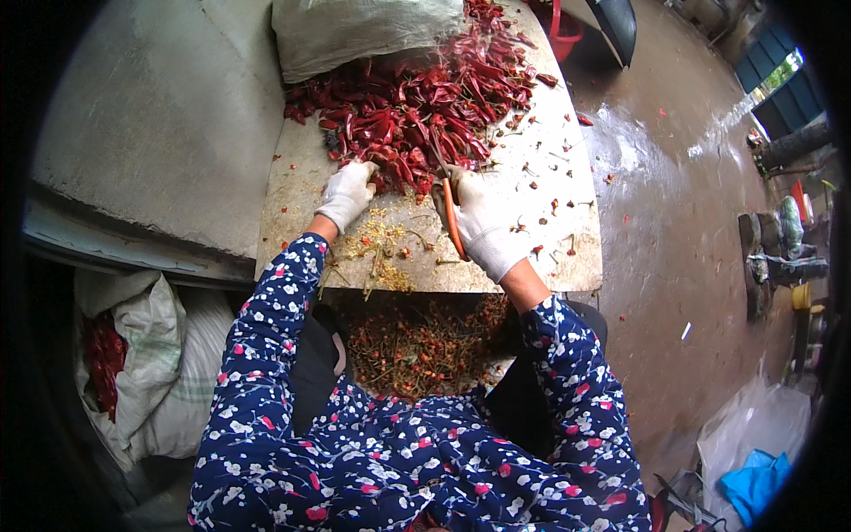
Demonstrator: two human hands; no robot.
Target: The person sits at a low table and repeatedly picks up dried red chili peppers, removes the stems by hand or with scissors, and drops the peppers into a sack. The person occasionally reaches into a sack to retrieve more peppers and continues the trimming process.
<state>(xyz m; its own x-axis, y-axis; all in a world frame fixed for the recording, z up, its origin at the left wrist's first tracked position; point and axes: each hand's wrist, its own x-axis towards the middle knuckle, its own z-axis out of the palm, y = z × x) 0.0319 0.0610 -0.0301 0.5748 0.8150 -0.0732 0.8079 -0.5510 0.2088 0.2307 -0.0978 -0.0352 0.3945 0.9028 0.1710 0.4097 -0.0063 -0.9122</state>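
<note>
A pile of dried red chili peppers (425,100) covers the far part of a pale board (299,179). My left hand (347,194), in a white knit glove, touches the pile's near edge with curled fingers. Whether a pepper is between them is hidden. My right hand (477,209), gloved too, grips scissors with orange handles (452,219). Their blades point away from me, among the nearest peppers. Yellow seeds (379,243) and loose stems lie on the board between my wrists. More cut stem ends (532,186) are scattered to the right.
A white woven sack (365,33) stands behind the pile. Below the board's front edge, between my legs, lies a heap of stems (425,346). Another sack (149,359) holds red peppers at left. A red bucket (565,43) is on the wet floor (665,219).
</note>
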